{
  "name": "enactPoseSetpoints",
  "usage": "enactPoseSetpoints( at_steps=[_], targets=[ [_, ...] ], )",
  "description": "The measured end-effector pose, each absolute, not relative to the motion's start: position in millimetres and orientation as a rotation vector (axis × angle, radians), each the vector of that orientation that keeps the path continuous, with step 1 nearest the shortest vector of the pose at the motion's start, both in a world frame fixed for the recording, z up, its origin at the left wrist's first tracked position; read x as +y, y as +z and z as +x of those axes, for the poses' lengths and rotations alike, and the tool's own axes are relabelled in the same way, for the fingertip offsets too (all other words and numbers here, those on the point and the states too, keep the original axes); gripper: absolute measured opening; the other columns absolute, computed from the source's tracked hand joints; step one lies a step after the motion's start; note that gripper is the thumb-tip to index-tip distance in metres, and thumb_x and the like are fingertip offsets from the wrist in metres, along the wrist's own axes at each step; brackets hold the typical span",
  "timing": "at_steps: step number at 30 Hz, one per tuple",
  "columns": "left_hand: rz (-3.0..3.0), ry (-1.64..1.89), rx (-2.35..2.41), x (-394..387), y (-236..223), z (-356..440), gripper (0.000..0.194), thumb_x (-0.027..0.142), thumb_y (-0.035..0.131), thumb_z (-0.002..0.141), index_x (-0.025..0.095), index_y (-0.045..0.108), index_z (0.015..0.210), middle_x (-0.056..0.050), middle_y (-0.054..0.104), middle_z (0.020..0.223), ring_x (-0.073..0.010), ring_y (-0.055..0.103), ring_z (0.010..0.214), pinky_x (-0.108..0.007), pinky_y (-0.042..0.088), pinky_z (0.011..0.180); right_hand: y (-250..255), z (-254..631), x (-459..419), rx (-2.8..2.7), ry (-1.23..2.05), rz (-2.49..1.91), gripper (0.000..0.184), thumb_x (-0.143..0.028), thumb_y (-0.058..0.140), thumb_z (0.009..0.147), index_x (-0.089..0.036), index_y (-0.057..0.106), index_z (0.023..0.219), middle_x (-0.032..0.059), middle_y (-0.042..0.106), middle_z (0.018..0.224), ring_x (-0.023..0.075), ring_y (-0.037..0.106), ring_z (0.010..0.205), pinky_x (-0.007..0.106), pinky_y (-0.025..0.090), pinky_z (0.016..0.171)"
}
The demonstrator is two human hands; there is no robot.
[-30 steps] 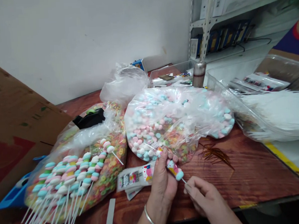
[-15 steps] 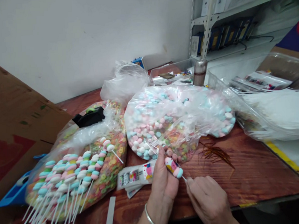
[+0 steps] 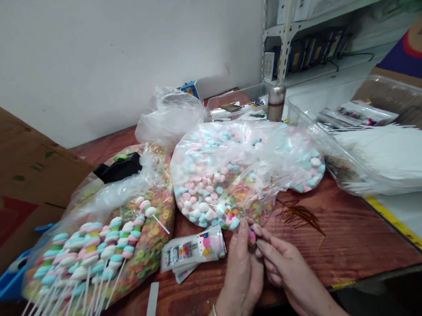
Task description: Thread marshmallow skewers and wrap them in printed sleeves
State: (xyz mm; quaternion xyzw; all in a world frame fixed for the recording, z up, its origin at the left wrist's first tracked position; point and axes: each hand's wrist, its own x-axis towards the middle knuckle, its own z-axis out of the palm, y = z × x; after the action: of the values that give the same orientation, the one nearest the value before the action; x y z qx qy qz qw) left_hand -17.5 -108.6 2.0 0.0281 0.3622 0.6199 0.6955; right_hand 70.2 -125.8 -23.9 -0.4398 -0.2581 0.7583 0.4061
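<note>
My left hand (image 3: 242,267) is closed, thumb up, on a marshmallow candy skewer in a clear printed bag (image 3: 252,236). Pink and blue marshmallows show just past the thumb tip. Fingers of my right hand (image 3: 285,267) pinch the near end of the same bag, touching the left fingers; the skewer's stick is hidden there. Left of my hands lies a stack of printed clear bags (image 3: 191,251). Several finished marshmallow skewers (image 3: 91,244) with white sticks rest on a big bag of ring-shaped candy (image 3: 155,241). Gold twist ties (image 3: 300,214) lie to the right.
Behind my hands sits a large bag of marshmallows (image 3: 205,186). A clear plastic bin (image 3: 339,170) with white sticks stands right, near a metallic bottle (image 3: 276,102). A cardboard box (image 3: 31,177) and blue tray (image 3: 8,282) are at left. A grey strip (image 3: 151,305) lies in front.
My right hand has moved from the stick's lower end up to the bag's opening, meeting my left hand. The left hand has shifted slightly right and down, away from the bag stack.
</note>
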Motion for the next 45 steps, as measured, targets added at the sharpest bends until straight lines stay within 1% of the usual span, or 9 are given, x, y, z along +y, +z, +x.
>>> enactPoseSetpoints(
  at_steps=[5,10,13,16,20,28,36,41,45],
  targets=[
    [0.073,1.513,0.834,-88,10,-45,0.029,0.029,0.076,0.079,0.016,0.064,0.103,-0.001,0.063,0.083,-0.0133,0.061,0.075,-0.028,0.053,0.075,-31,77,-138,-0.838,1.925,-1.074,0.039,-0.057,0.056,0.09,-0.018,0.061,0.088,-0.0115,0.025,0.056,0.0061,0.016,0.046,0.019,0.016,0.041],
    [0.109,1.51,0.856,-90,5,-31,0.017,0.025,0.073,0.082,0.016,0.059,0.079,0.007,0.047,0.06,-0.0057,0.045,0.052,-0.022,0.047,0.063,-30,76,-142,-1.343,1.461,-1.197,0.033,-0.048,0.049,0.095,-0.02,0.06,0.082,-0.001,0.055,0.071,0.0129,0.048,0.065,0.023,0.04,0.061],
    [0.145,1.401,0.89,-105,-1,-13,0.021,0.032,0.069,0.085,0.015,0.059,0.078,0.002,0.056,0.066,-0.0079,0.052,0.061,-0.02,0.044,0.065,-31,71,-137,-1.13,1.48,-1.188,0.031,-0.052,0.057,0.09,-0.022,0.061,0.09,0.0003,0.058,0.075,0.0142,0.05,0.064,0.025,0.045,0.063],
    [0.229,1.338,0.908,-115,-4,-8,0.023,0.035,0.068,0.086,0.015,0.061,0.094,-0.003,0.065,0.083,-0.01,0.056,0.072,-0.022,0.045,0.073,-31,69,-132,-0.7,1.789,-1.105,0.04,-0.061,0.062,0.084,-0.022,0.058,0.086,-0.0089,0.038,0.057,0.0066,0.026,0.045,0.017,0.027,0.041],
    [0.385,1.25,0.992,-118,-10,-16,0.032,0.038,0.071,0.083,0.017,0.059,0.105,-0.006,0.066,0.093,-0.0131,0.059,0.075,-0.027,0.047,0.077,-30,73,-131,-0.466,1.888,-0.997,0.041,-0.059,0.066,0.083,-0.02,0.053,0.08,-0.0142,0.021,0.052,0.004,0.008,0.045,0.016,0.014,0.039],
    [1.19,1.441,1.594,-121,-14,-36,0.001,0.022,0.067,0.083,0.023,0.068,0.084,-0.005,0.064,0.083,-0.0197,0.057,0.081,-0.028,0.043,0.078,-29,68,-137,-0.497,1.847,-1.015,0.043,-0.061,0.065,0.083,-0.02,0.053,0.08,-0.0138,0.022,0.053,0.0033,0.009,0.045,0.015,0.014,0.04],
    [1.215,1.584,1.362,-132,-12,-19,0.013,0.025,0.067,0.082,0.025,0.073,0.071,-0.008,0.064,0.071,-0.0224,0.052,0.071,-0.031,0.038,0.072,-35,65,-137,-0.481,1.778,-1.058,0.046,-0.064,0.068,0.078,-0.021,0.05,0.077,-0.0123,0.027,0.055,0.0043,0.018,0.046,0.015,0.016,0.04],
    [1.151,1.523,1.329,-137,-14,-21,0.014,0.027,0.069,0.082,0.024,0.072,0.068,-0.007,0.062,0.071,-0.0211,0.05,0.07,-0.029,0.038,0.07,-45,67,-135,-0.599,1.655,-1.059,0.051,-0.058,0.068,0.081,-0.026,0.054,0.117,-0.0094,0.042,0.062,0.006,0.034,0.049,0.016,0.03,0.045],
    [0.98,1.392,1.295,-131,-13,-33,0.016,0.033,0.071,0.081,0.02,0.07,0.071,-0.005,0.062,0.075,-0.0194,0.054,0.073,-0.027,0.042,0.071,-48,67,-133,-0.732,1.668,-1.031,0.039,-0.058,0.06,0.087,-0.021,0.06,0.099,-0.0099,0.034,0.057,0.006,0.028,0.047,0.017,0.024,0.043]
  ],
)
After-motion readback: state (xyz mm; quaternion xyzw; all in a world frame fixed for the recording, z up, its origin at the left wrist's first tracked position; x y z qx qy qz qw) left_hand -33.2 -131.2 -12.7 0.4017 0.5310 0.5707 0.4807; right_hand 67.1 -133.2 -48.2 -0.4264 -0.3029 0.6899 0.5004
